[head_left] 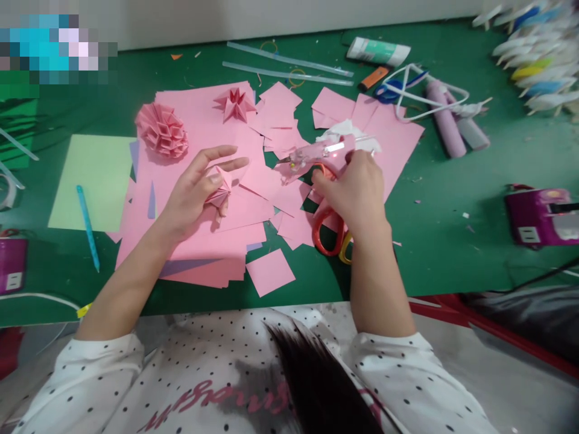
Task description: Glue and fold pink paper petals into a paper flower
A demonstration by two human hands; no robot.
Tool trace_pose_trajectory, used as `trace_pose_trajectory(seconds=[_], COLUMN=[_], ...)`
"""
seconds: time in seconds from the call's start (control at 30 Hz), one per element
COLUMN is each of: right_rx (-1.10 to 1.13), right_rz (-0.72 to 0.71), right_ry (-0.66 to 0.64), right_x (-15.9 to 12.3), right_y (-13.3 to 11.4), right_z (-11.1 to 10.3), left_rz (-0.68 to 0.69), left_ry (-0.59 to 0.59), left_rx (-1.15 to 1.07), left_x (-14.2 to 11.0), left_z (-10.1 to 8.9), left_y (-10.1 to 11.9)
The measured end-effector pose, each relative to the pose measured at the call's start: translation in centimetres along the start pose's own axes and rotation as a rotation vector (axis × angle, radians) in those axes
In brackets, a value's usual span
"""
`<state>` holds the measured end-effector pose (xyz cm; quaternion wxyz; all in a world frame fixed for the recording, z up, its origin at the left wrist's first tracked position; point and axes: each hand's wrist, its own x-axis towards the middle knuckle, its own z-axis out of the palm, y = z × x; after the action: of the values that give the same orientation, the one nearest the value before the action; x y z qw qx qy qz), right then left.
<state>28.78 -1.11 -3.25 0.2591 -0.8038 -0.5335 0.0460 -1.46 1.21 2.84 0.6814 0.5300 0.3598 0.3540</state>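
Note:
In the head view, my left hand (194, 187) pinches a small folded pink paper piece (220, 191) with sharp pleats, its other fingers stretched out. My right hand (357, 187) is closed at the rear of a clear pink hot glue gun (312, 154), whose nozzle points left. Part of its handle is hidden by the fingers. Under that hand lie scissors with red and yellow handles (327, 234). A pleated pink paper ball (161, 131) and a star-shaped folded piece (236, 105) rest on the stacked pink paper sheets (190, 235).
Pink paper squares (270, 272) are scattered mid-table. Clear glue sticks (289, 73), a white-green tube (378, 52), and a lilac tool (446, 119) with white cord lie behind. A blue pen (87, 228) crosses pale green paper (102, 163). A purple box (538, 217) sits right.

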Motion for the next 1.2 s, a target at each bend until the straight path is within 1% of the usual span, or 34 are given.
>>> trace_pose_trajectory(seconds=[0.07,0.13,0.23,0.27,0.33,0.37,0.43,0.47,0.53,0.63,0.8,0.93,1.03,1.2], right_rx=[-0.020,-0.020,0.052,0.106,0.233,0.291,0.357,0.376,0.405,0.453,0.567,0.561,0.540,0.537], right_rz=[-0.004,-0.047,-0.187,-0.270,-0.448,-0.525,-0.636,-0.664,-0.674,-0.648,-0.653,-0.617,-0.605,-0.554], right_ry=[0.016,0.076,0.232,0.246,0.210,0.162,0.070,0.038,-0.006,-0.055,-0.091,-0.095,-0.075,0.036], right_x=[-0.1,-0.3,-1.1,-1.6,-2.7,-3.4,-4.5,-5.0,-5.6,-5.7,-5.4,-5.3,-5.3,-5.2], right_y=[0.1,-0.2,-2.0,-2.9,-5.0,-6.0,-7.5,-8.0,-8.3,-8.0,-7.8,-7.9,-7.9,-7.8], right_z=[0.3,0.1,-1.3,-1.8,-2.6,-2.7,-2.5,-2.3,-1.6,-1.0,-1.3,-1.4,-1.4,-1.7], left_rz=[-0.009,-0.025,-0.040,-0.045,-0.054,-0.057,-0.053,-0.048,-0.044,-0.062,-0.069,-0.090,-0.100,-0.094], left_ry=[-0.025,-0.023,-0.042,-0.064,-0.111,-0.129,-0.149,-0.155,-0.169,-0.204,-0.226,-0.222,-0.215,-0.185], left_rx=[-0.004,-0.006,-0.032,-0.044,-0.056,-0.054,-0.041,-0.035,-0.024,-0.023,-0.046,-0.065,-0.069,-0.078], left_x=[0.2,0.4,0.8,0.9,1.0,1.0,1.0,1.1,1.1,1.2,1.0,0.8,0.7,0.6], left_z=[0.3,0.6,1.0,1.1,1.3,1.3,1.3,1.3,1.3,1.2,1.2,1.5,1.5,1.3], left_y=[0.4,0.6,0.7,0.6,0.4,0.2,-0.2,-0.4,-0.7,-1.0,-1.0,-0.8,-0.7,-0.4])
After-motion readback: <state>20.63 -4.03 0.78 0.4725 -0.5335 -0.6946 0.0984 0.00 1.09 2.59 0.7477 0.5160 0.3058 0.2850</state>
